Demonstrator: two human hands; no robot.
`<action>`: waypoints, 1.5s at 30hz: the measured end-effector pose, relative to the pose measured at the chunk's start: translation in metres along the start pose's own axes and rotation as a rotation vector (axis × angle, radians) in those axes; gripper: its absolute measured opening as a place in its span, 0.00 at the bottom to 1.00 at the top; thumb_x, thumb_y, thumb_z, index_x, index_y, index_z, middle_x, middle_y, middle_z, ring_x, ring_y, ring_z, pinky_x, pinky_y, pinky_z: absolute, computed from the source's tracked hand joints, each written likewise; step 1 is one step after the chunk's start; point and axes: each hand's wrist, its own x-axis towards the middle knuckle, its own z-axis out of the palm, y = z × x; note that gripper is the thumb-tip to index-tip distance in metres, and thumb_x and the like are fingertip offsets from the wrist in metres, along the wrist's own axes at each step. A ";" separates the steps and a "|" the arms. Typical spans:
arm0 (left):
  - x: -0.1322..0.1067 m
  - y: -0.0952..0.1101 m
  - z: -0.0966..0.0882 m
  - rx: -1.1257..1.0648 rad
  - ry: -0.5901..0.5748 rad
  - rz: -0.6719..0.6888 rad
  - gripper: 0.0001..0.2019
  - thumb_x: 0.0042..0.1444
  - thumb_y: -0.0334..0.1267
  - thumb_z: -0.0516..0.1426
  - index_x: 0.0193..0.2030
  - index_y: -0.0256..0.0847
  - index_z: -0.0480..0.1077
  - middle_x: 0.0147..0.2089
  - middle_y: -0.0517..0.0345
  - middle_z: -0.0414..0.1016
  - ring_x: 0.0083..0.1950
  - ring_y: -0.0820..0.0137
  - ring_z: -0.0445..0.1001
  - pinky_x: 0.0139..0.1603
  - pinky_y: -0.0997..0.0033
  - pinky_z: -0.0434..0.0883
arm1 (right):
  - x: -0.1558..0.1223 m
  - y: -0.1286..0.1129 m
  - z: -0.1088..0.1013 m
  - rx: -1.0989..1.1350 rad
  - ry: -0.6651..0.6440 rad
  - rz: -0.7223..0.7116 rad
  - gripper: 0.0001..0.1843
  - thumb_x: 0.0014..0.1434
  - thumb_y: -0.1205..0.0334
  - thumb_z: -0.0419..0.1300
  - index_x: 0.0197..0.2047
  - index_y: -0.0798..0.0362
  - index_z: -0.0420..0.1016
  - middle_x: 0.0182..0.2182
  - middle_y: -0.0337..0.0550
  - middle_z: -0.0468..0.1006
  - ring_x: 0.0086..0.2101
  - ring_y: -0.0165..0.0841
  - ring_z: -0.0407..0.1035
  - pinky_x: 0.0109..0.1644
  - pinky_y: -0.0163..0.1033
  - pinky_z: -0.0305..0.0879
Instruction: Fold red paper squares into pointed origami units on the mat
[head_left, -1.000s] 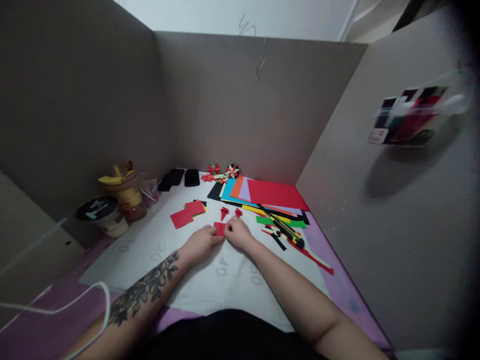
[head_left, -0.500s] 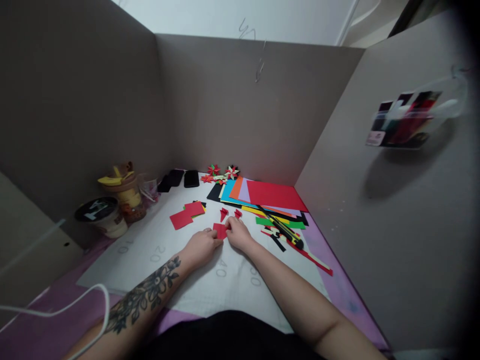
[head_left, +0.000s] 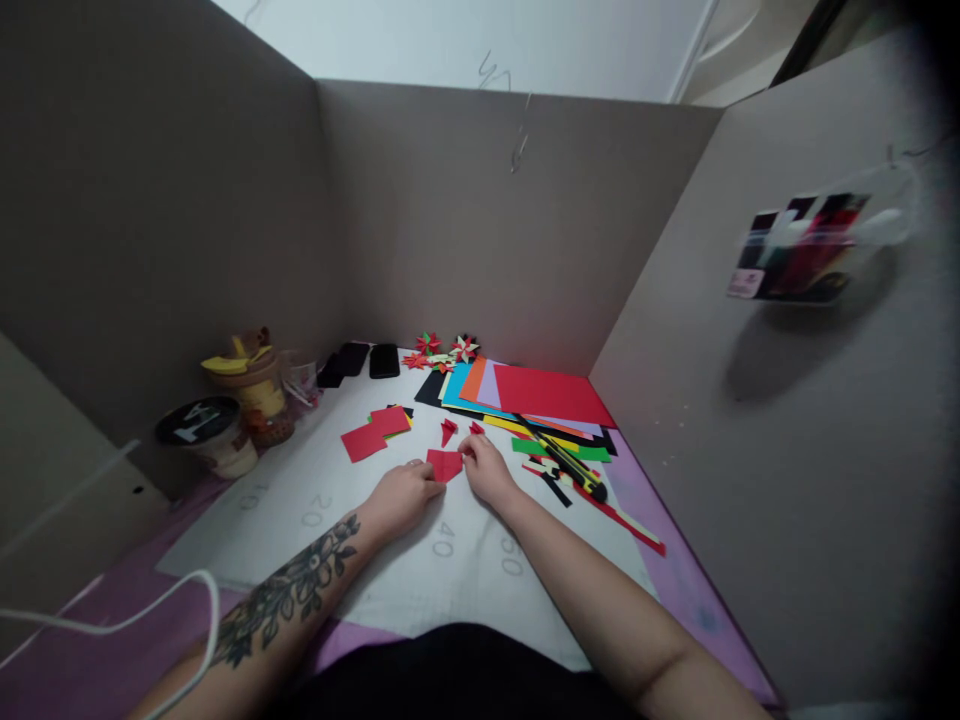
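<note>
A small red paper (head_left: 443, 464) lies on the white sheet (head_left: 390, 590), between the two hands. The left hand (head_left: 403, 496) is half curled, with its fingertips on the paper's near left edge. It seems to keep the paper from sliding, but I cannot tell if the thumb grips it. The right hand (head_left: 489, 472) is bent too, with its thumb and finger close together at the paper's right edge. I cannot tell if they pinch it.

The paper could slip and turn if the left fingers press too softly. If the right hand tugs hard, the paper could wrinkle, or a fold could come out crooked. Two little folded red pieces, the left one (head_left: 448, 431) and the right one (head_left: 477, 428), sit just past the paper. The right one is close to the right hand's knuckles, so a careless push could knock it away or squash it. The yellow and black cutter (head_left: 576, 468) lies farther off to the right, so it looks unlikely to get bumped.

Compared with a second ago, the right hand is a bit farther right, and more of the red paper shows. The left hand is in nearly the same place.
</note>
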 end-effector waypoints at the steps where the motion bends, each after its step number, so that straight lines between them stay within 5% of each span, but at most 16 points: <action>1: 0.000 0.000 0.001 -0.001 0.013 -0.001 0.15 0.60 0.35 0.46 0.38 0.43 0.75 0.33 0.54 0.70 0.38 0.65 0.66 0.37 0.69 0.60 | -0.001 0.000 -0.002 0.023 -0.010 -0.077 0.15 0.46 0.80 0.49 0.31 0.53 0.70 0.32 0.41 0.70 0.37 0.33 0.64 0.43 0.38 0.61; 5: -0.001 -0.005 0.005 -0.055 0.062 0.024 0.14 0.58 0.32 0.48 0.43 0.45 0.74 0.37 0.55 0.72 0.39 0.66 0.68 0.39 0.69 0.62 | -0.006 -0.003 -0.005 0.010 -0.181 -0.280 0.15 0.48 0.79 0.53 0.29 0.52 0.76 0.31 0.42 0.74 0.36 0.33 0.65 0.43 0.38 0.62; 14: 0.006 -0.026 0.004 -0.138 0.228 -0.047 0.13 0.54 0.26 0.51 0.39 0.42 0.74 0.40 0.54 0.73 0.42 0.67 0.68 0.42 0.69 0.64 | -0.004 -0.009 -0.008 0.001 -0.242 -0.266 0.17 0.48 0.81 0.53 0.30 0.53 0.79 0.31 0.42 0.77 0.34 0.31 0.69 0.44 0.36 0.65; 27: 0.004 -0.035 -0.004 -0.170 0.081 0.044 0.10 0.58 0.34 0.51 0.36 0.43 0.75 0.35 0.54 0.73 0.39 0.69 0.68 0.42 0.70 0.63 | -0.003 -0.007 -0.007 0.000 -0.381 -0.404 0.18 0.52 0.77 0.54 0.38 0.48 0.79 0.41 0.42 0.78 0.42 0.34 0.68 0.51 0.42 0.62; 45: 0.024 -0.035 0.007 -0.311 0.046 -0.325 0.11 0.51 0.41 0.52 0.28 0.39 0.73 0.32 0.56 0.74 0.33 0.70 0.69 0.29 0.74 0.58 | -0.001 -0.010 -0.016 0.071 -0.425 -0.398 0.15 0.52 0.77 0.55 0.35 0.51 0.78 0.36 0.42 0.77 0.39 0.32 0.68 0.49 0.39 0.62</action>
